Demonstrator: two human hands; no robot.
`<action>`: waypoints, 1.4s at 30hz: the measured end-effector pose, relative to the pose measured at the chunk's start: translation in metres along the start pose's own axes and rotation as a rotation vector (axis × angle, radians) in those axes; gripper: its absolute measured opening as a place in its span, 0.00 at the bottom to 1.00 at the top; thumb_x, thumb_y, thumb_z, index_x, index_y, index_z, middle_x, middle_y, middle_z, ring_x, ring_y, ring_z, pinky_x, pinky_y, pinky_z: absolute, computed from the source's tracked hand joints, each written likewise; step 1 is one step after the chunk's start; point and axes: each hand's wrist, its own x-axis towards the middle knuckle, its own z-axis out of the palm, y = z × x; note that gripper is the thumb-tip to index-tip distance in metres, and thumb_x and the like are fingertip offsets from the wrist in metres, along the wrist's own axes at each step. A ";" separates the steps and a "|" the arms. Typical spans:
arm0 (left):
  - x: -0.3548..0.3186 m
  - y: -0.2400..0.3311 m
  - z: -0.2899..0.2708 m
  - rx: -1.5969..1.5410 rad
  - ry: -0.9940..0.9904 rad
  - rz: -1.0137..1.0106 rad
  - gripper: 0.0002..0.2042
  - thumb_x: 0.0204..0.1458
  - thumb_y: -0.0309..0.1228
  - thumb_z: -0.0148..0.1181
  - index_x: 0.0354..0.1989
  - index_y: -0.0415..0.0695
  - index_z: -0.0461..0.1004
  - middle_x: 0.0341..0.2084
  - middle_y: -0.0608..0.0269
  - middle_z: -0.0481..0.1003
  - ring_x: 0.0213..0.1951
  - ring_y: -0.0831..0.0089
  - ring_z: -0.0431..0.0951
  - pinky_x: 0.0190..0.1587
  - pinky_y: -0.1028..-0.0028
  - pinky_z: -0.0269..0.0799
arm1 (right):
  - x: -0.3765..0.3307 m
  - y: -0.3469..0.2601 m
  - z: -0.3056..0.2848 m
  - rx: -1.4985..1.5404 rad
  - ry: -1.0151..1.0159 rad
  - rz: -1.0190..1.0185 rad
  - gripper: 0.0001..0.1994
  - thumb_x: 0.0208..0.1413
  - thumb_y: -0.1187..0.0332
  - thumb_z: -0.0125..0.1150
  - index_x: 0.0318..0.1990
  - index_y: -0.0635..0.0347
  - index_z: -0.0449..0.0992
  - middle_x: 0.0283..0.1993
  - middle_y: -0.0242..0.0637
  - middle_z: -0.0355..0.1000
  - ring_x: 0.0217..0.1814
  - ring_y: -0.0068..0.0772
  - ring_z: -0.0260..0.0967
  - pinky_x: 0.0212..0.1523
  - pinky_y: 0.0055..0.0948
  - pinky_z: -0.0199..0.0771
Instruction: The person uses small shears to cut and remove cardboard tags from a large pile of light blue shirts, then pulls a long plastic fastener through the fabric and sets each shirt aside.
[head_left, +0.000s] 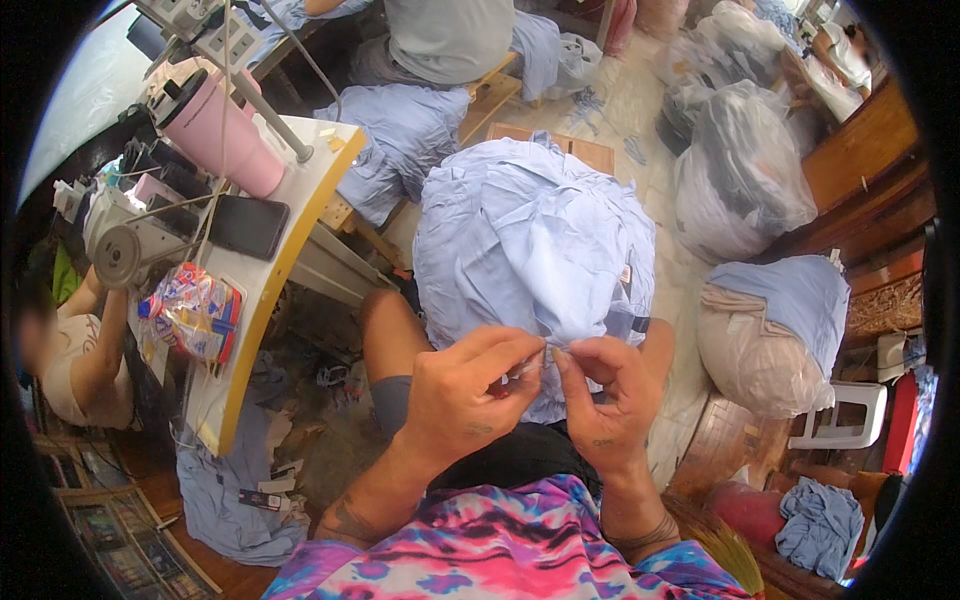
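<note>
A large heap of light blue fabric (520,230) lies over my lap and fills the space in front of me. At its near edge my left hand (475,385) is closed in a pinch on the cloth. A small shiny object with a reddish part shows inside that hand's curled fingers; its kind I cannot make out. Just to the right, almost touching it, my right hand (608,395) pinches the same edge between thumb and forefinger. The exact spot between the fingertips is too small to tell. A dark label (640,325) shows on the fabric beside my right hand.
Left, a yellow-edged table (325,165) bears a pink tumbler (215,130), a phone (250,226) and a colourful plastic packet (200,312). Right are stuffed plastic bags (740,170), a cloth-topped sack (765,345) and a white stool (845,415). Other people sit at far left and ahead.
</note>
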 end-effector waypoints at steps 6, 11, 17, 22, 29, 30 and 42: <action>0.004 -0.002 0.002 0.013 0.056 -0.112 0.07 0.49 0.19 0.68 0.37 0.39 0.83 0.30 0.62 0.82 0.24 0.80 0.77 0.24 0.79 0.70 | 0.000 0.003 0.004 0.007 -0.010 0.010 0.08 0.56 0.82 0.69 0.43 0.66 0.80 0.40 0.40 0.81 0.42 0.27 0.83 0.43 0.25 0.83; -0.002 -0.015 -0.006 0.008 0.131 -0.242 0.04 0.51 0.20 0.67 0.34 0.39 0.81 0.28 0.65 0.80 0.24 0.82 0.75 0.27 0.80 0.69 | 0.002 0.003 -0.004 0.068 0.052 0.110 0.08 0.58 0.80 0.69 0.44 0.66 0.79 0.40 0.37 0.80 0.41 0.23 0.81 0.40 0.22 0.81; -0.071 -0.071 -0.079 0.133 -0.003 -0.692 0.06 0.53 0.22 0.65 0.38 0.37 0.80 0.32 0.56 0.82 0.30 0.69 0.81 0.34 0.70 0.75 | 0.048 0.007 -0.014 0.379 0.002 0.278 0.12 0.59 0.79 0.69 0.49 0.69 0.75 0.40 0.37 0.79 0.36 0.22 0.78 0.37 0.21 0.78; -0.187 -0.096 -0.142 0.781 -0.044 -0.757 0.08 0.56 0.29 0.64 0.41 0.39 0.82 0.34 0.50 0.82 0.36 0.54 0.83 0.41 0.63 0.75 | 0.156 0.033 0.000 0.209 -0.331 0.188 0.16 0.62 0.71 0.66 0.53 0.70 0.74 0.40 0.41 0.80 0.36 0.26 0.79 0.35 0.26 0.78; -0.156 -0.082 -0.118 0.467 0.251 -0.779 0.15 0.52 0.34 0.72 0.45 0.39 0.82 0.37 0.52 0.82 0.37 0.63 0.80 0.44 0.66 0.75 | 0.088 0.076 0.003 -0.274 -0.175 0.124 0.19 0.62 0.59 0.67 0.52 0.64 0.77 0.37 0.49 0.81 0.35 0.44 0.81 0.38 0.40 0.79; -0.140 -0.083 -0.101 0.410 0.199 -0.687 0.15 0.52 0.34 0.73 0.45 0.39 0.82 0.38 0.52 0.81 0.38 0.63 0.80 0.43 0.66 0.75 | 0.064 0.075 0.002 -0.332 -0.211 0.171 0.19 0.61 0.58 0.68 0.52 0.64 0.77 0.36 0.47 0.81 0.34 0.44 0.80 0.38 0.40 0.78; -0.171 -0.129 -0.134 0.321 0.035 -0.873 0.12 0.53 0.33 0.74 0.40 0.39 0.82 0.32 0.60 0.80 0.33 0.72 0.79 0.39 0.71 0.74 | 0.008 0.111 0.016 -0.502 -0.169 0.359 0.18 0.58 0.57 0.71 0.47 0.62 0.79 0.31 0.38 0.77 0.32 0.42 0.75 0.37 0.41 0.73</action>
